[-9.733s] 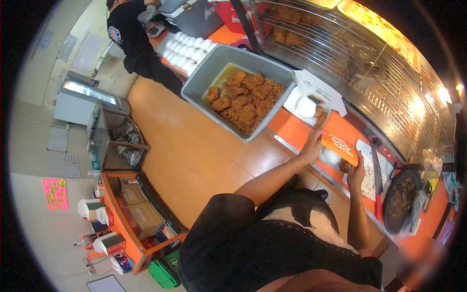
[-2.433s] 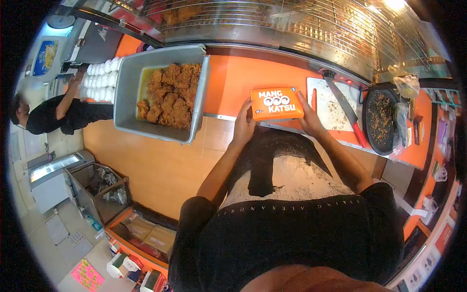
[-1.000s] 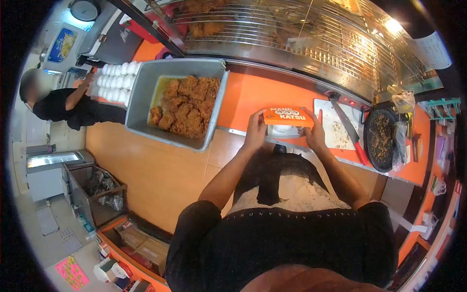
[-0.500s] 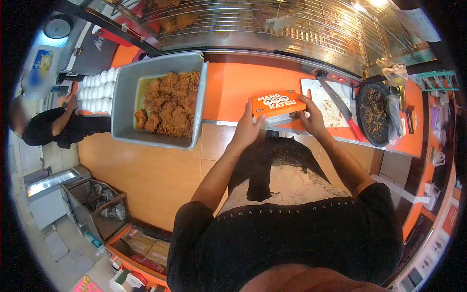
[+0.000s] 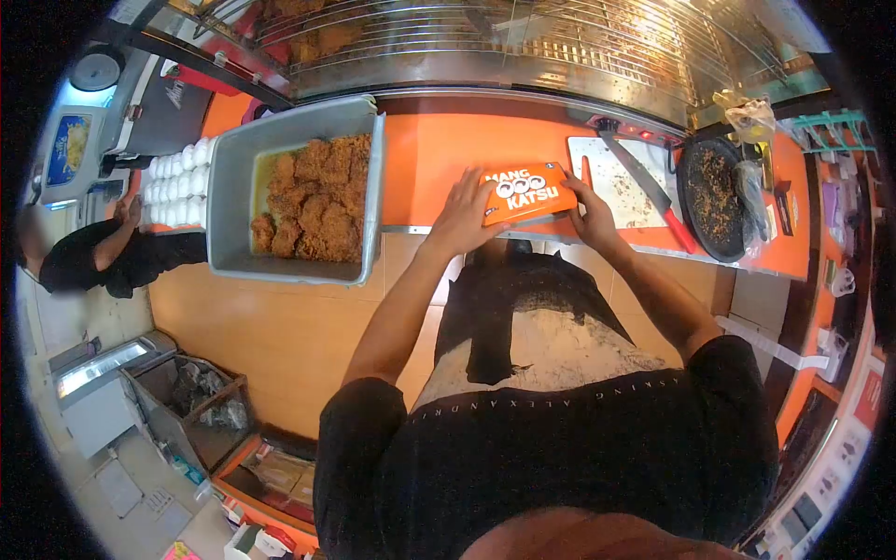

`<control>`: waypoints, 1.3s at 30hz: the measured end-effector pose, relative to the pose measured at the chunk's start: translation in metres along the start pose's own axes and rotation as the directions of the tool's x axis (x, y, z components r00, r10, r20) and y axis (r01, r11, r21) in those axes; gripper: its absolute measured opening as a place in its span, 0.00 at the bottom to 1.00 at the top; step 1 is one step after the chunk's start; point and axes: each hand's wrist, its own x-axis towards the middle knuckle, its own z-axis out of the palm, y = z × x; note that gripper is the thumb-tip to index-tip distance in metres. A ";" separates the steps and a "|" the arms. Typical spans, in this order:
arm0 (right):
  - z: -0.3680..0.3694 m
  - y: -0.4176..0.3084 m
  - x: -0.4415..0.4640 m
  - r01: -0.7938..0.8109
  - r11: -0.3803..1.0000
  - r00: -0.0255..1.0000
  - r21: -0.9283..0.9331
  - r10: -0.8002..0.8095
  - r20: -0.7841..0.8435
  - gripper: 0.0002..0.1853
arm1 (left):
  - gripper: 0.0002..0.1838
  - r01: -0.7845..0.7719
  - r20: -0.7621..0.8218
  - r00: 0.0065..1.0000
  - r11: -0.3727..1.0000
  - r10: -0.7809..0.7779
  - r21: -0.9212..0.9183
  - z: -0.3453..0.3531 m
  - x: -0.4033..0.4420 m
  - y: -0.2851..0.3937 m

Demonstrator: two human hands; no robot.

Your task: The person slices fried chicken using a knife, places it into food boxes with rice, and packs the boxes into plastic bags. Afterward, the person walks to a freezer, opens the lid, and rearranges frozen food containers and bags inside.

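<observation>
In the frame's upper middle, the left hand (image 5: 459, 217) and right hand (image 5: 594, 220) grasp the orange box (image 5: 523, 194) from opposite ends, seemingly to keep it steady by the counter (image 5: 443, 154).

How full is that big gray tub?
Partly full: brown breaded pieces are heaped in the gray tub, but yellowish bottom shows along one side.

Fried-food shop kitchen: grey tub (image 5: 229, 198) of breaded pieces (image 5: 322, 201) on worktop (image 5: 448, 145), lit wire-rack case (image 5: 560, 58) beyond tub, printed KATSU box (image 5: 523, 193) and cutting board (image 5: 616, 193) right of tub.
</observation>
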 end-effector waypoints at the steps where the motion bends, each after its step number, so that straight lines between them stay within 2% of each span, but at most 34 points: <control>1: 0.008 0.003 0.001 -0.106 0.991 0.993 0.076 0.109 -0.040 0.27 | 0.46 -0.012 0.001 1.000 1.000 0.012 -0.022 -0.001 0.005 -0.002; 2: 0.012 0.007 0.003 -0.205 0.967 0.973 0.154 0.218 -0.077 0.28 | 0.46 -0.022 0.003 1.000 1.000 0.022 -0.018 -0.003 0.007 -0.003; 3: 0.010 -0.001 0.011 -0.206 0.966 0.971 0.154 0.221 -0.090 0.28 | 0.46 0.000 0.036 0.999 0.999 0.001 -0.045 -0.009 0.010 -0.002; 5: -0.002 -0.026 0.027 -0.520 0.854 0.853 0.024 0.521 -0.038 0.32 | 0.47 0.017 0.082 0.997 0.997 -0.011 -0.071 -0.011 0.012 0.000; 6: -0.004 -0.026 0.027 -0.529 0.848 0.847 0.031 0.530 -0.045 0.32 | 0.47 0.043 0.084 0.996 0.997 -0.038 -0.066 -0.009 0.012 0.000; 7: -0.005 -0.025 0.027 -0.361 0.920 0.930 -0.154 0.345 -0.126 0.31 | 0.48 0.070 0.085 0.994 0.996 -0.065 -0.058 -0.008 0.011 0.000; 8: -0.005 -0.023 0.028 -0.187 0.919 0.976 -0.346 0.136 -0.168 0.30 | 0.48 0.062 0.097 0.994 0.997 -0.057 -0.050 -0.007 0.011 0.000; 9: -0.004 -0.020 0.030 -0.113 0.923 0.969 -0.367 0.021 -0.246 0.30 | 0.47 0.039 0.078 0.996 0.998 -0.035 -0.055 -0.006 0.010 -0.002; 10: 0.000 -0.020 0.028 -0.125 0.925 0.966 -0.360 0.030 -0.258 0.30 | 0.47 0.017 0.059 0.998 0.998 -0.013 -0.060 -0.005 0.009 -0.003; 12: 0.011 -0.022 0.023 -0.311 0.935 0.927 -0.169 0.259 -0.269 0.30 | 0.47 -0.003 0.051 0.999 0.998 0.006 -0.059 -0.003 0.011 -0.004; 13: 0.015 -0.021 0.023 -0.318 0.934 0.923 -0.162 0.266 -0.277 0.30 | 0.47 -0.015 0.031 0.999 0.998 0.018 -0.067 -0.001 0.012 -0.003; 15: 0.019 -0.025 0.027 -0.398 0.905 0.872 0.147 0.424 -0.244 0.30 | 0.47 0.014 0.052 0.999 0.996 -0.009 -0.089 0.000 0.013 0.000; 19: 0.009 -0.041 0.035 -0.436 0.863 0.851 0.253 0.487 -0.196 0.30 | 0.46 0.079 0.066 0.995 0.992 -0.073 -0.099 -0.004 0.013 0.006; 22: 0.009 -0.037 0.035 -0.447 0.880 0.863 0.158 0.471 -0.184 0.29 | 0.46 0.075 0.048 0.996 0.992 -0.070 -0.102 -0.006 0.013 0.007; 24: 0.006 -0.032 0.030 -0.416 0.864 0.884 0.285 0.457 -0.096 0.29 | 0.45 0.086 0.083 0.993 0.991 -0.078 -0.104 -0.008 0.013 0.008; 25: 0.002 -0.030 0.028 -0.416 0.864 0.884 0.285 0.458 -0.098 0.29 | 0.45 0.096 0.113 0.990 0.989 -0.084 -0.108 -0.009 0.014 0.009; 26: -0.002 -0.026 0.025 -0.263 0.958 0.952 0.113 0.277 -0.131 0.30 | 0.45 0.095 0.113 0.990 0.990 -0.083 -0.108 -0.009 0.015 0.009; 28: -0.009 -0.016 0.017 -0.099 0.993 0.988 -0.065 0.090 -0.125 0.30 | 0.45 0.072 0.065 0.996 0.995 -0.068 -0.066 -0.007 0.013 0.008; 30: -0.015 -0.002 0.014 0.122 0.985 0.990 -0.124 -0.130 -0.059 0.32 | 0.45 0.053 0.060 0.997 0.997 -0.050 -0.056 -0.006 0.012 0.007; 31: -0.017 0.002 0.012 0.119 0.985 0.990 -0.122 -0.127 -0.058 0.32 | 0.45 0.035 0.052 0.998 0.998 -0.032 -0.043 -0.006 0.012 0.007; 32: -0.019 0.005 0.010 0.073 0.996 0.997 -0.041 -0.073 0.010 0.31 | 0.45 0.035 0.053 0.998 0.999 -0.033 -0.041 -0.007 0.013 0.006; 33: -0.020 0.006 0.008 0.020 0.999 0.996 0.038 -0.023 0.083 0.31 | 0.44 0.032 0.085 0.996 0.998 -0.028 -0.051 -0.008 0.013 0.006; 34: -0.019 0.006 0.005 0.017 0.999 0.996 0.041 -0.020 0.083 0.31 | 0.43 0.027 0.118 0.993 0.998 -0.020 -0.060 -0.008 0.013 0.007; 39: -0.021 0.005 0.001 0.105 0.988 0.982 -0.116 -0.085 0.168 0.30 | 0.39 -0.048 0.118 0.992 0.998 0.043 0.035 -0.002 0.013 0.007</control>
